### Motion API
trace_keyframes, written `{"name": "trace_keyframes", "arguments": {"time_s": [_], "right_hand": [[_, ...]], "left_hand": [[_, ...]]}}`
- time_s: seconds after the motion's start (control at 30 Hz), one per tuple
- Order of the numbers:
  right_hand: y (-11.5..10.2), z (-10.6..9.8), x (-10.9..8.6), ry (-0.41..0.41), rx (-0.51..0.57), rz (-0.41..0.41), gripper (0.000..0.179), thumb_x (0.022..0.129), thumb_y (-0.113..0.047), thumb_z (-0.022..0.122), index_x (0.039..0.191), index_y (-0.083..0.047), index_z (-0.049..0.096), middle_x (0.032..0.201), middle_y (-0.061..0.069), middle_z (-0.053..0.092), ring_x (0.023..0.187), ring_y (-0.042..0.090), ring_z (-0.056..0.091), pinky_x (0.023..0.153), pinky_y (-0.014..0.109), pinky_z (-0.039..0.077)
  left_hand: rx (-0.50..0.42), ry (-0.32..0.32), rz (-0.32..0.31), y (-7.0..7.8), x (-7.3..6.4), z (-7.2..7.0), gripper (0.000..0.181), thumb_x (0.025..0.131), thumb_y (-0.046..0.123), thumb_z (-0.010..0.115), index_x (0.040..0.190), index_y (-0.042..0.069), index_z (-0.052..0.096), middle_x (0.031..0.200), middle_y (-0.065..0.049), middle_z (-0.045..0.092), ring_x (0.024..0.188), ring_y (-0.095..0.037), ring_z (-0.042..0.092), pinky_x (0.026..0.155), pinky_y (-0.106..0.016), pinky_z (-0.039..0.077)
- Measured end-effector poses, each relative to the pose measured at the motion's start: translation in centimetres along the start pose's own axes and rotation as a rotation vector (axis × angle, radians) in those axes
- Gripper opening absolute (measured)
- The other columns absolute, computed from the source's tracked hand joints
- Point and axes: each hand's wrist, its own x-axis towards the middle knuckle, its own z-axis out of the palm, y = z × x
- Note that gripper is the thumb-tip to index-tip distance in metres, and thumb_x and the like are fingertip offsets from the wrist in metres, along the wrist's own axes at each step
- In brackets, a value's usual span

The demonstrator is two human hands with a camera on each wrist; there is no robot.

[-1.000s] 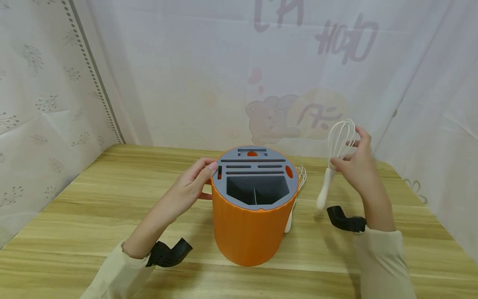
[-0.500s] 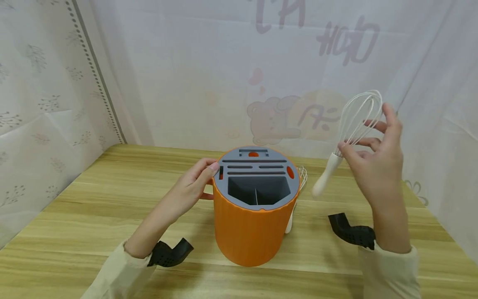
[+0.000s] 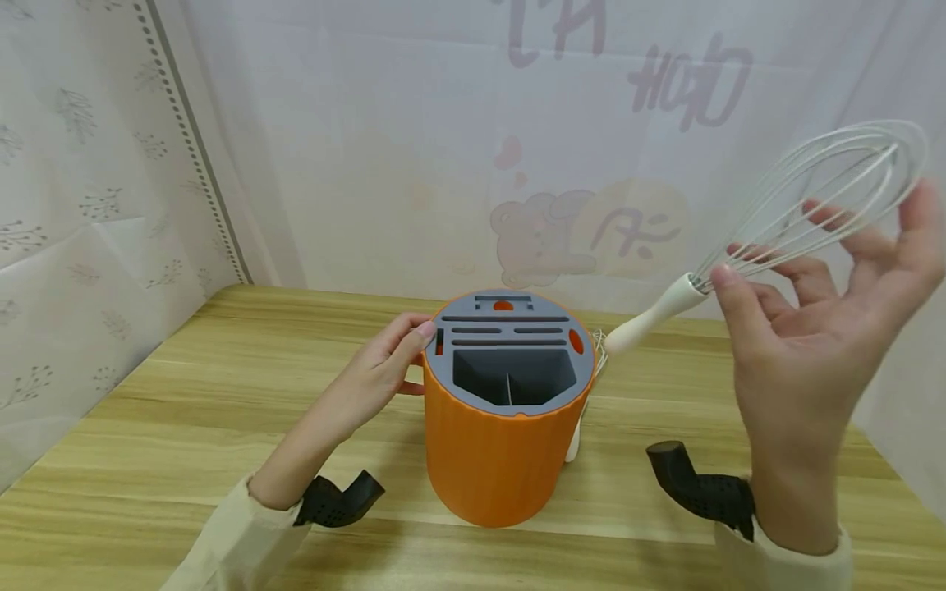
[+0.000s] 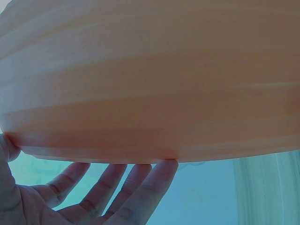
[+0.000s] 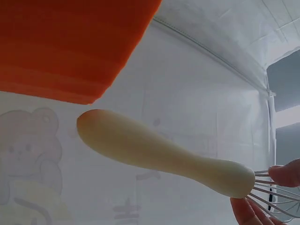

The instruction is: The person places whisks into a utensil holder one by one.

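Note:
An orange utensil holder (image 3: 491, 468) with a grey slotted top stands upright on the table. My left hand (image 3: 377, 361) grips its left side, the thumb on the grey rim; in the left wrist view the fingers (image 4: 161, 180) touch the orange wall (image 4: 154, 84). Raised at the right, my right hand (image 3: 820, 336) pinches a whisk (image 3: 658, 313) by its wires, just past the pale handle. The handle points down and left, its end close to the holder's right side. In the right wrist view the whisk handle (image 5: 159, 150) hangs beside the orange wall (image 5: 70, 47).
Behind the holder, on its right, lies a second whisk (image 3: 574, 443), mostly hidden. The wooden table (image 3: 222, 427) reaches a printed white curtain (image 3: 384, 148) at the back, with more curtain on both sides. Black wrist-worn cameras (image 3: 336, 499) sit at both sleeves.
My right hand has lifted the whisk up, rightward and nearer the camera, tilting it from near upright to a slant. The left hand and the holder have stayed in place.

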Motion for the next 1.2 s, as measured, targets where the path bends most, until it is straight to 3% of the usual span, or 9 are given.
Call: {"name": "trace_keyframes", "arguments": {"time_s": [0.2,0.3,0.43,0.6,0.9,1.2], "right_hand": [[0.0,-0.2,-0.2,0.027,0.092,-0.114,0.079,0.063,0.028,0.066,0.129,0.001,0.030,0.127,0.023,0.037,0.093,0.044,0.054,0.070,0.033,0.056],[-0.2,-0.1,-0.5,0.034,0.119,-0.131,0.071,0.062,0.030,0.064,0.121,0.007,0.033,0.127,0.026,0.037,0.093,0.049,0.053,0.073,0.039,0.056],[-0.5,0.3,-1.1,0.019,0.152,-0.113,0.084,0.061,0.032,0.061,0.131,0.000,0.027,0.129,0.027,0.035,0.096,0.052,0.052,0.078,0.047,0.054],[-0.8,1.3,-1.8,-0.035,0.167,-0.080,0.095,0.063,0.032,0.059,0.140,-0.009,0.022,0.131,0.026,0.033,0.099,0.052,0.050,0.077,0.046,0.055],[0.0,2.8,-3.1,-0.257,0.096,-0.067,0.088,0.067,0.028,0.057,0.140,-0.004,0.021,0.134,0.029,0.031,0.097,0.047,0.053,0.076,0.034,0.056],[1.1,2.9,-3.6,-0.551,-0.146,-0.085,0.088,0.071,0.021,0.058,0.144,-0.004,0.014,0.131,0.025,0.035,0.097,0.031,0.055,0.083,0.026,0.053]], "left_hand": [[-0.001,-0.004,-0.002,0.1,-0.1,0.0,0.039,0.100,0.038,0.036,0.125,0.008,0.045,0.118,-0.014,0.053,0.104,-0.026,0.056,0.083,-0.042,0.054],[-0.003,-0.005,-0.004,0.1,0.0,0.0,0.039,0.100,0.038,0.035,0.125,0.009,0.045,0.119,-0.014,0.053,0.105,-0.027,0.056,0.083,-0.042,0.054],[0.004,-0.003,-0.006,0.1,0.0,0.0,0.040,0.100,0.039,0.036,0.126,0.010,0.045,0.119,-0.013,0.053,0.105,-0.027,0.057,0.083,-0.042,0.054],[0.011,0.005,-0.012,0.1,0.0,0.0,0.040,0.100,0.040,0.036,0.127,0.011,0.045,0.120,-0.012,0.054,0.105,-0.026,0.057,0.082,-0.041,0.054],[0.006,0.000,-0.005,0.1,0.0,0.0,0.039,0.100,0.039,0.035,0.126,0.011,0.045,0.119,-0.013,0.054,0.106,-0.026,0.057,0.083,-0.042,0.054],[0.014,-0.002,-0.009,0.1,-0.1,0.0,0.041,0.100,0.041,0.037,0.126,0.010,0.045,0.118,-0.013,0.055,0.106,-0.026,0.057,0.083,-0.042,0.054]]}}
